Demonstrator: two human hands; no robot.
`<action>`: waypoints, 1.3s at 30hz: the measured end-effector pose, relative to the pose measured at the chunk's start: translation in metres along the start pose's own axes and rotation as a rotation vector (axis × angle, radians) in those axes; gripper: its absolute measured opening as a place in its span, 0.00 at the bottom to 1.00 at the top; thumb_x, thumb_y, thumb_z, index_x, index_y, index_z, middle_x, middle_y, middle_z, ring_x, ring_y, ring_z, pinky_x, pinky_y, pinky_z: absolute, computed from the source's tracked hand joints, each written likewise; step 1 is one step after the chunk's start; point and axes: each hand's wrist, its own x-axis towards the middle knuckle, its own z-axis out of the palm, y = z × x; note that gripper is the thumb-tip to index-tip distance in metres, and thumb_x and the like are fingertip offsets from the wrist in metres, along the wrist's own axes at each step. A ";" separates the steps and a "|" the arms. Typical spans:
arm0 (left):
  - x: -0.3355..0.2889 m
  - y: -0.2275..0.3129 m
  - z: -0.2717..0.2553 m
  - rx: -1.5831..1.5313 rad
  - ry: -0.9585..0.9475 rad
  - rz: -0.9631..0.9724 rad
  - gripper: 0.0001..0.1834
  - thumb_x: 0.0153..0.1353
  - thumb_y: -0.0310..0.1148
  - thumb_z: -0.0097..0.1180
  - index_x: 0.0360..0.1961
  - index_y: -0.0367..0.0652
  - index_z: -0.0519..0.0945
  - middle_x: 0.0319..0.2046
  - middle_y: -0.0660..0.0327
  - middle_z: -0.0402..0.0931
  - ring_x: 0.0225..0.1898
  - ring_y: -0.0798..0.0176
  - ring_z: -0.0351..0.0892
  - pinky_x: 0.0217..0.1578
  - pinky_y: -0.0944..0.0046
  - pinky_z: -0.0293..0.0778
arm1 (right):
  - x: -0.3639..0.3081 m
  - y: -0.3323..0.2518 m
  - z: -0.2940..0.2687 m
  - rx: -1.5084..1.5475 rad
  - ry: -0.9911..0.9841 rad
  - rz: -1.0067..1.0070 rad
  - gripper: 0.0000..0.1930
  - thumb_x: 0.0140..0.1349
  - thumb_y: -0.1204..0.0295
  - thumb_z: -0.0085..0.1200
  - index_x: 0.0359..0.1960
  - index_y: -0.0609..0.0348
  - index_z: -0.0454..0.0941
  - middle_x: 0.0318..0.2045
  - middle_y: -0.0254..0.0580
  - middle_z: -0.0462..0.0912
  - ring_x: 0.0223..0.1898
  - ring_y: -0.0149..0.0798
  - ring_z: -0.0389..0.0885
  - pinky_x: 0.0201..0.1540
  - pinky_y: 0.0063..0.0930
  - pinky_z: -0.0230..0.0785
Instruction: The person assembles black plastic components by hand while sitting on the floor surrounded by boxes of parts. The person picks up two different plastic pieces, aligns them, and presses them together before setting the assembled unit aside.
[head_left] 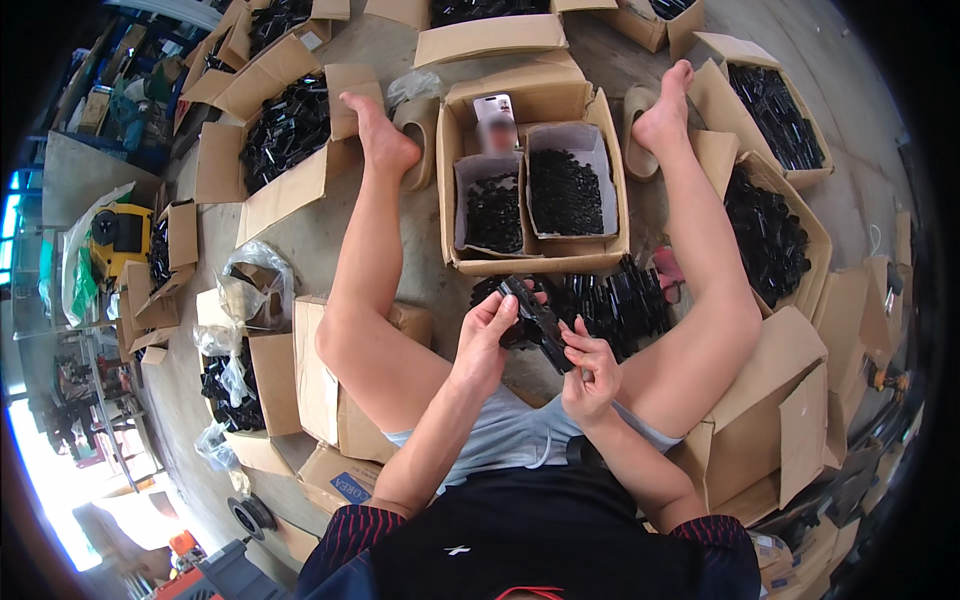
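Note:
Both of my hands are closed on one long, black plastic part (541,326), which slants between them above my lap. My left hand (486,340) grips its upper end with thumb and fingers. The fingers of my right hand (590,372) pinch its lower end. Just beyond my hands lies a pile of similar glossy black parts (622,308). Behind that pile, a cardboard box (449,225) contains two smaller open cartons. Small black pieces (566,192) fill the right carton, and more small black pieces (493,212) lie in the left one. The part's exact kind is unclear.
A phone-like flat object (495,122) leans inside the middle box. Open cartons of black parts (288,133) (767,235) surround my spread legs. An open box (765,440) stands by my right thigh, a closed box (318,372) by my left. Sandals (418,150) lie near my feet.

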 end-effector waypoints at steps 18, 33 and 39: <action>0.064 0.180 -0.066 0.282 -0.043 0.582 0.24 0.72 0.44 0.55 0.55 0.31 0.76 0.47 0.53 0.82 0.47 0.63 0.81 0.50 0.61 0.76 | 0.128 0.046 0.072 -0.207 -0.069 0.100 0.08 0.66 0.82 0.53 0.46 0.65 0.78 0.42 0.47 0.83 0.41 0.42 0.84 0.45 0.30 0.75; 0.086 0.186 -0.114 0.038 0.029 0.555 0.27 0.69 0.45 0.59 0.57 0.31 0.75 0.44 0.52 0.83 0.46 0.64 0.83 0.51 0.63 0.76 | 0.172 0.164 0.171 -0.851 -1.114 0.338 0.12 0.50 0.83 0.52 0.38 0.67 0.81 0.43 0.64 0.83 0.49 0.62 0.81 0.53 0.50 0.75; 0.092 0.182 -0.110 0.113 0.047 0.564 0.28 0.66 0.46 0.62 0.56 0.31 0.77 0.44 0.51 0.83 0.46 0.64 0.83 0.49 0.63 0.77 | 0.181 0.135 0.150 -0.864 -0.985 0.146 0.12 0.52 0.87 0.54 0.37 0.60 0.72 0.38 0.51 0.78 0.44 0.57 0.81 0.47 0.48 0.75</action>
